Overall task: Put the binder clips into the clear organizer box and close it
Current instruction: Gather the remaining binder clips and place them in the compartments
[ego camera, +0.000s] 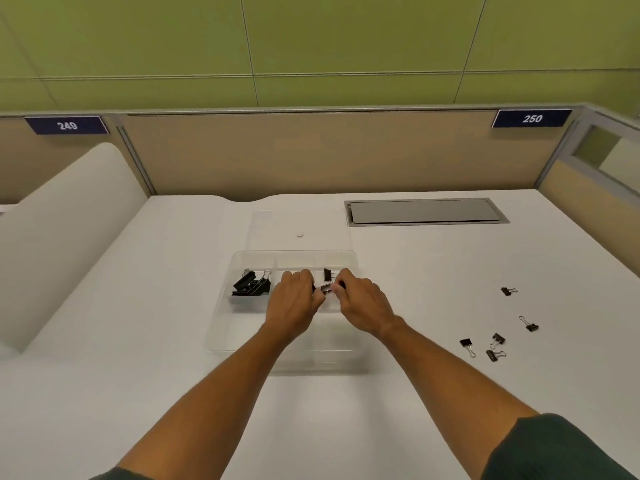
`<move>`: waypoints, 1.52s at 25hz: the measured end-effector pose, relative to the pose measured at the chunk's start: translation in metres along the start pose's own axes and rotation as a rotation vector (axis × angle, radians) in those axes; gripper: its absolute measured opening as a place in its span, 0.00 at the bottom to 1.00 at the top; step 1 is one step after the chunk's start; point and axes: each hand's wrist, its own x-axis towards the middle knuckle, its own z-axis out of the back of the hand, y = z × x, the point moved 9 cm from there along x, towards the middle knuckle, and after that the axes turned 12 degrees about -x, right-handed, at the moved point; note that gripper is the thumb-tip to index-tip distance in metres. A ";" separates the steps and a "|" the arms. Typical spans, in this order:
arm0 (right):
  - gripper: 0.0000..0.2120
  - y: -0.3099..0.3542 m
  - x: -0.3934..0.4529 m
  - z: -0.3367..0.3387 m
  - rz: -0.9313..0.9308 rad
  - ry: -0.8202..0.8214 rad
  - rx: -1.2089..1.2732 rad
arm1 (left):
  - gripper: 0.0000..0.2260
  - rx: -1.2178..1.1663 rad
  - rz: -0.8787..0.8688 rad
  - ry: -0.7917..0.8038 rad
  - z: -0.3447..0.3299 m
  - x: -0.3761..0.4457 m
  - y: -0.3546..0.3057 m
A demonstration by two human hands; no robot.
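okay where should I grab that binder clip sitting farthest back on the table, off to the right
Pinch the far binder clip across its black body, coming straight down from above. It lies apart from the others on the bare table, wire handles pointing right, so the body is free.

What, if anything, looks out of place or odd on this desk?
Nothing is damaged or spilled. Five small binder clips lie scattered on the desk right of the clear organizer box, not yet sorted. Both hands hold one clip over it.
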 end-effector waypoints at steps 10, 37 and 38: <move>0.06 0.071 0.020 -0.028 0.137 0.032 -0.014 | 0.06 -0.095 0.248 -0.091 0.044 -0.040 0.092; 0.11 0.163 0.044 -0.081 0.266 0.223 0.042 | 0.24 0.089 0.221 -0.065 0.069 -0.029 0.155; 0.13 0.165 0.044 -0.083 0.278 0.249 0.043 | 0.25 0.091 0.226 -0.049 0.068 -0.029 0.158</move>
